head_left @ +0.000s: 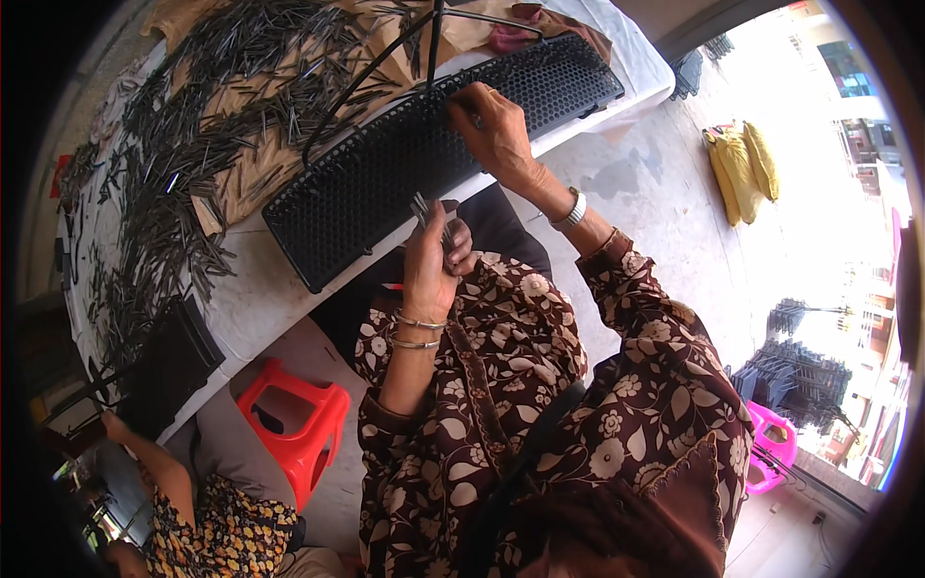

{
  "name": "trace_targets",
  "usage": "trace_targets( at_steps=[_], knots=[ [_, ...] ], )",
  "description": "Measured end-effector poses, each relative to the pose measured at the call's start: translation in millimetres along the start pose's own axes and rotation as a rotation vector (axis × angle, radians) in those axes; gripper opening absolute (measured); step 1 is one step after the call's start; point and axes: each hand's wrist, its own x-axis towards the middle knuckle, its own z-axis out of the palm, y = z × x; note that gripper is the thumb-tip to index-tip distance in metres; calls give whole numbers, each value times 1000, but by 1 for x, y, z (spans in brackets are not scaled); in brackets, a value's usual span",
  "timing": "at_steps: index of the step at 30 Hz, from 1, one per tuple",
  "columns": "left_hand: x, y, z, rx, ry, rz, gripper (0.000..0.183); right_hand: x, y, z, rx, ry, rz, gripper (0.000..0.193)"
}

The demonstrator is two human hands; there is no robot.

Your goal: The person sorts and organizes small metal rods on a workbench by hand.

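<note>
A long black perforated metal tray (347,220), its face full of round holes, lies along the near edge of the table. Thin black rods (435,48) rise from its far side. My left hand (434,252) is closed around a small bunch of thin metal pins (421,208), just off the tray's near edge. Over the tray's right half, my right hand (491,130) has its fingers bent and pinched together at the surface. Whatever sits between those fingertips is too small to make out.
Heaps of loose dark metal pins (241,106) cover brown paper and the white-covered table (252,306). A co-worker's arm (159,472) reaches to another black tray (159,371) at lower left. On the floor stand a red stool (306,424), yellow sacks (740,173), a pink stool (771,448) and stacked black racks (795,380).
</note>
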Motion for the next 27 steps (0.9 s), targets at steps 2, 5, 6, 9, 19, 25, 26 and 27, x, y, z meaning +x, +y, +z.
trace_targets(
  at_steps=[2, 5, 6, 9, 19, 25, 26, 27],
  knots=[
    [-1, -1, 2, 19, 28, 30, 38, 1, -4, -2, 17, -1, 4, 12],
    [-3, 1, 7, 94, 96, 79, 39, 2, -2, -2, 21, -6, 1, 12],
    [-4, 1, 10, 99, 131, 89, 41, 1, -1, -2, 7, -9, -5, 12],
    [-4, 1, 10, 85, 167, 96, 45, 0, 0, -2, -35, 9, -28, 12],
    [-4, 0, 7, -4, 124, 95, 45, -3, 1, 1, 20, -5, 11, 10],
    [-1, -3, -2, 5, 103, 108, 36, -4, 1, 3, 9, -10, -14, 11],
    [-2, -2, 0, 5, 104, 109, 36, -3, 1, 2, -7, -14, -31, 11],
    [-3, 0, 3, 9, 126, 107, 35, -2, 1, 2, -22, -18, -48, 11]
  ],
)
